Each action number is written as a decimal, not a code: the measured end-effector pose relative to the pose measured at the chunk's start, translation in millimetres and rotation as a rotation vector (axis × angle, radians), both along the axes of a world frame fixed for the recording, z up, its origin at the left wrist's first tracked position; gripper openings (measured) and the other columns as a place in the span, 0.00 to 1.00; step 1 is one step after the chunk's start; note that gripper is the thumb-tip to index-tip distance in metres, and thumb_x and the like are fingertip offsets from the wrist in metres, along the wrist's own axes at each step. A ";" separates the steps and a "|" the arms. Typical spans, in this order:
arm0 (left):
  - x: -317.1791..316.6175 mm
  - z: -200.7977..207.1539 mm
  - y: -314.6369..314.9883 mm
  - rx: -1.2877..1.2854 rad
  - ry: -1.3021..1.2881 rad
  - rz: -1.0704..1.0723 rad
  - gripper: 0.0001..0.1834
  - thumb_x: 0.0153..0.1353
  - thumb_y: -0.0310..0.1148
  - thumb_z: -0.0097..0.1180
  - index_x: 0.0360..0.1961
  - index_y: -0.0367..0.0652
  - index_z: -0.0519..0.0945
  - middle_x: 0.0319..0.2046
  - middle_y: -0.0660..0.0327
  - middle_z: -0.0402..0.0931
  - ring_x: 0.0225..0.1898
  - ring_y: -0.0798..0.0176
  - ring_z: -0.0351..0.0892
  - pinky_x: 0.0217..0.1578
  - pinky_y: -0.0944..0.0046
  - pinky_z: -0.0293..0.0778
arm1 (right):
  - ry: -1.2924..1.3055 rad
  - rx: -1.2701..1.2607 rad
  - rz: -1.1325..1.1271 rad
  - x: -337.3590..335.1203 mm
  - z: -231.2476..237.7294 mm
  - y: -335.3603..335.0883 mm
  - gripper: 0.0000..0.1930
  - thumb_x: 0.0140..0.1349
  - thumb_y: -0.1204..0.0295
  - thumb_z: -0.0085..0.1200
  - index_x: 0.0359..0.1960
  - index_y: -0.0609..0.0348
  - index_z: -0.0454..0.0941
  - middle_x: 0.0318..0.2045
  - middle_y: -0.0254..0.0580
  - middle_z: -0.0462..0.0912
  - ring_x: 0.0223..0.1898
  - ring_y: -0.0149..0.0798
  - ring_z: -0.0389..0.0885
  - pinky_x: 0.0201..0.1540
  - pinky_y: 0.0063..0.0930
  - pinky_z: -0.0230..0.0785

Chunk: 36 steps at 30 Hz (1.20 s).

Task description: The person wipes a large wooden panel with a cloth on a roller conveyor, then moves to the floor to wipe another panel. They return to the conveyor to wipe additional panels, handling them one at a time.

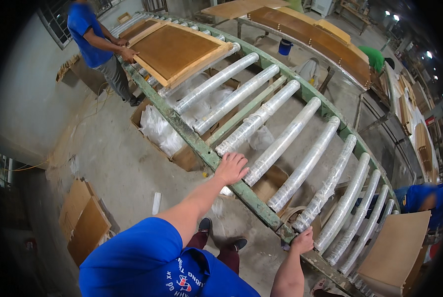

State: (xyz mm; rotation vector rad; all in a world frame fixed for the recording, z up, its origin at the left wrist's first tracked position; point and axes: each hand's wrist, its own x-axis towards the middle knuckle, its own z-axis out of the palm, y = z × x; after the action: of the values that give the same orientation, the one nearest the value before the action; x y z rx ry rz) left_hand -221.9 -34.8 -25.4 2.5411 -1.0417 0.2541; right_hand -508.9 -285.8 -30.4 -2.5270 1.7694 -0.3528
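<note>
My left hand (231,168) rests on the near green rail (189,129) of a roller conveyor, fingers spread over the rail beside a roller end. Farther right along that rail, my right hand (302,241) has its fingers curled round the edge; its fingertips are partly hidden. Between the two hands, rollers wrapped in clear film, such as this roller (283,141), run across to the far rail (330,119). Farther up the conveyor lies a brown wooden panel with a pale frame (179,47). Neither hand touches it.
A co-worker in blue (90,37) grips the framed panel's left side. Below the rollers, a cardboard box (184,157) holds clear plastic film. Brown boards (88,222) lean at lower left. Another board (395,247) stands at right near a second blue-clad person. A blue bucket (285,47) stands beyond.
</note>
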 end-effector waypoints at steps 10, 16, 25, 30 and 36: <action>-0.9 -0.9 1.8 0.007 0.009 0.016 0.17 0.58 0.45 0.49 0.44 0.48 0.74 0.46 0.62 0.68 0.53 0.57 0.62 0.55 0.53 0.53 | 0.039 0.097 -0.019 1.6 2.4 0.6 0.26 0.66 0.50 0.30 0.35 0.54 0.80 0.27 0.54 0.80 0.33 0.57 0.76 0.41 0.47 0.60; 0.4 3.3 0.1 0.035 0.053 -0.003 0.16 0.57 0.44 0.49 0.43 0.48 0.74 0.47 0.61 0.68 0.53 0.56 0.61 0.55 0.51 0.53 | -0.035 0.066 -0.016 1.8 0.2 3.3 0.25 0.65 0.51 0.32 0.31 0.54 0.80 0.25 0.53 0.80 0.30 0.56 0.75 0.39 0.46 0.60; -2.4 0.4 -11.0 0.053 0.051 -0.004 0.17 0.56 0.42 0.51 0.44 0.45 0.73 0.46 0.59 0.69 0.53 0.54 0.62 0.55 0.49 0.53 | -0.005 0.137 -0.074 0.8 0.2 -11.3 0.25 0.65 0.51 0.33 0.29 0.52 0.81 0.29 0.49 0.81 0.36 0.49 0.77 0.47 0.42 0.58; -3.1 0.3 -14.3 0.058 0.033 -0.030 0.16 0.56 0.40 0.52 0.43 0.46 0.73 0.45 0.59 0.69 0.52 0.54 0.63 0.55 0.49 0.54 | -0.019 0.160 -0.087 -1.1 7.0 -9.3 0.21 0.64 0.55 0.36 0.28 0.51 0.81 0.29 0.44 0.81 0.37 0.46 0.76 0.48 0.42 0.58; -1.4 7.0 -15.3 0.049 0.035 -0.044 0.15 0.56 0.40 0.51 0.42 0.45 0.73 0.44 0.58 0.68 0.51 0.54 0.63 0.54 0.49 0.54 | 0.011 0.181 -0.098 -0.4 8.1 -9.3 0.21 0.65 0.56 0.35 0.29 0.51 0.80 0.30 0.43 0.81 0.37 0.46 0.75 0.47 0.42 0.58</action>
State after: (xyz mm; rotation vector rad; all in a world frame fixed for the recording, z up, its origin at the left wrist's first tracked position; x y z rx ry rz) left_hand -223.3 -50.1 -18.4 2.5531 -1.1023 0.1729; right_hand -509.3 -295.1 -22.3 -2.3301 1.8420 -0.1721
